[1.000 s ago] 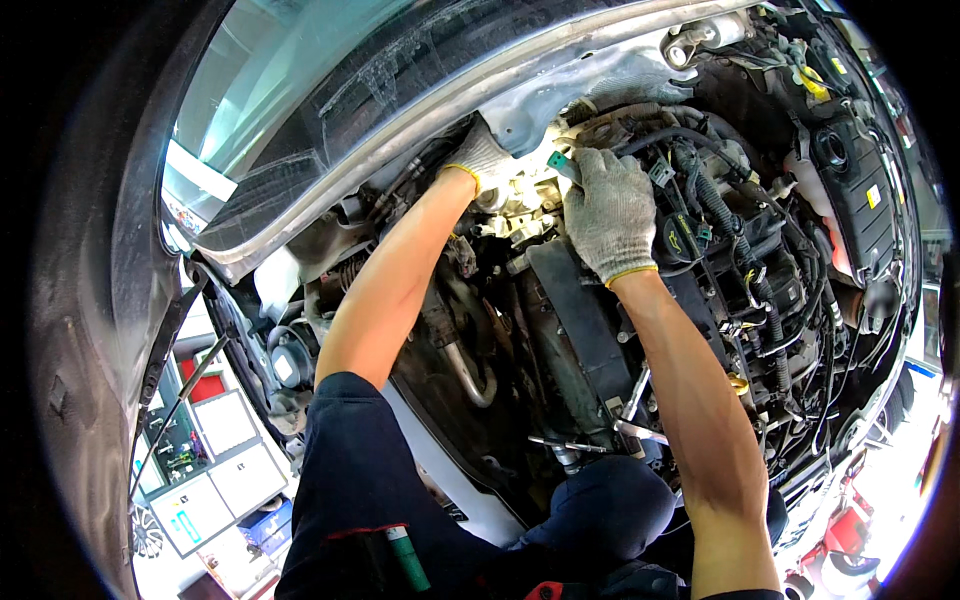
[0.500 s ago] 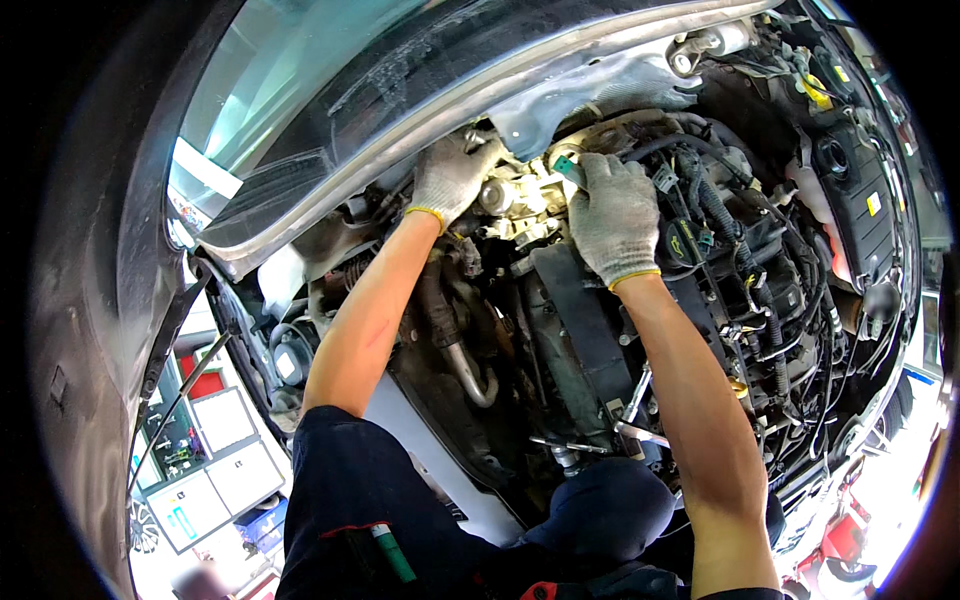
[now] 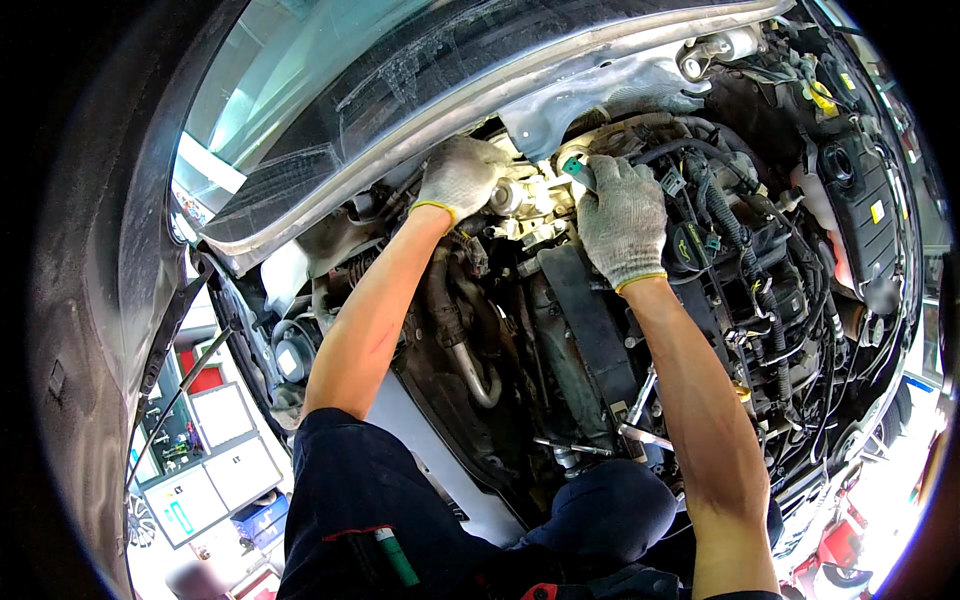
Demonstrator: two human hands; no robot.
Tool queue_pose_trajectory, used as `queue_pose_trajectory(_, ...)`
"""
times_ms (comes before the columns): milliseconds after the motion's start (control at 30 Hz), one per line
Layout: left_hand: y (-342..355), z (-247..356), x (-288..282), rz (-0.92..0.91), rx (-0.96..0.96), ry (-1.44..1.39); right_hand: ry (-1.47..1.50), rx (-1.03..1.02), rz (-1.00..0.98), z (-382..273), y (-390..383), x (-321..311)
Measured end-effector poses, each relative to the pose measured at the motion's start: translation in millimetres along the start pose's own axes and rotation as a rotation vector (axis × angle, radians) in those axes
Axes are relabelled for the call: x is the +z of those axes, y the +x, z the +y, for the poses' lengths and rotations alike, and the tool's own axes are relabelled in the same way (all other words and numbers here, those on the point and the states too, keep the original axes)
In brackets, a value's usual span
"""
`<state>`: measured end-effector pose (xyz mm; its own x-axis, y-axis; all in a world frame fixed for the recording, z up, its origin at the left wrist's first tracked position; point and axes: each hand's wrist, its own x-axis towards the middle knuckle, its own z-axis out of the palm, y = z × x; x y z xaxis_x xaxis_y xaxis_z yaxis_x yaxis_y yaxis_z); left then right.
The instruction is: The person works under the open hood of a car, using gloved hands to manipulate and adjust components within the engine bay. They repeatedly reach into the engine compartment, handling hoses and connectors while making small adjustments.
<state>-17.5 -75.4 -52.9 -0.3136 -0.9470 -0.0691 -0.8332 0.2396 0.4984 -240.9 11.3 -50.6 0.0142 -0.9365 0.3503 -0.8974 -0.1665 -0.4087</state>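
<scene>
Both my hands wear grey knit gloves with yellow cuffs and reach deep into an engine bay. My left hand point(image 3: 462, 175) lies against the left side of a brightly lit metal housing point(image 3: 535, 200), its fingers bent inward. Their tips, and whatever they grip, are hidden. On the other side of that housing, my right hand point(image 3: 622, 215) is closed around a small green-ended object point(image 3: 573, 166) that pokes out beyond the fingers towards the bright metal. The rest of that object is covered by the glove. Below the housing runs a long black engine cover point(image 3: 585, 320).
A ratchet handle point(image 3: 645, 437) and another slim metal tool point(image 3: 572, 446) lie at the near edge of the engine. The windscreen edge point(image 3: 400, 140) overhangs behind my hands. Hoses and wiring point(image 3: 735, 220) crowd the right, beside a black reservoir point(image 3: 860, 190).
My left hand has turned and shifted slightly right; its fingers now show less, with more of the back of the glove visible. My right hand keeps its grip. The view has shifted slightly.
</scene>
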Motion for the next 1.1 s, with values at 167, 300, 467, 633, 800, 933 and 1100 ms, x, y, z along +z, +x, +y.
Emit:
queue_pose_trajectory(167,10.8,19.2,-7.4,-0.157,-0.127,-0.147,0.006,-0.006,0.038,5.2,0.6,0.8)
queue_pose_trajectory(300,9.9,38.2,-3.7,-0.002,-0.293,-0.437,-0.018,-0.001,0.005,10.4,0.2,-0.5)
queue_pose_trajectory(467,44.8,20.8,32.2,-0.013,0.068,-0.283,0.021,-0.024,0.054,3.1,-0.2,4.2)
queue_pose_trajectory(633,62.4,32.4,39.4,0.184,0.685,0.032,-0.003,-0.017,0.032,7.1,-0.2,0.6)
queue_pose_trajectory(800,42.3,23.2,35.3,0.098,0.159,-0.113,0.011,-0.011,0.027,6.2,-0.9,0.9)
queue_pose_trajectory(933,10.5,35.5,7.0,0.082,-0.257,-0.315,-0.009,0.000,-0.010,7.6,1.9,0.8)
queue_pose_trajectory(1100,-6.1,23.4,-0.6,0.102,-0.174,-0.213,0.025,0.015,0.017,4.4,0.8,0.0)
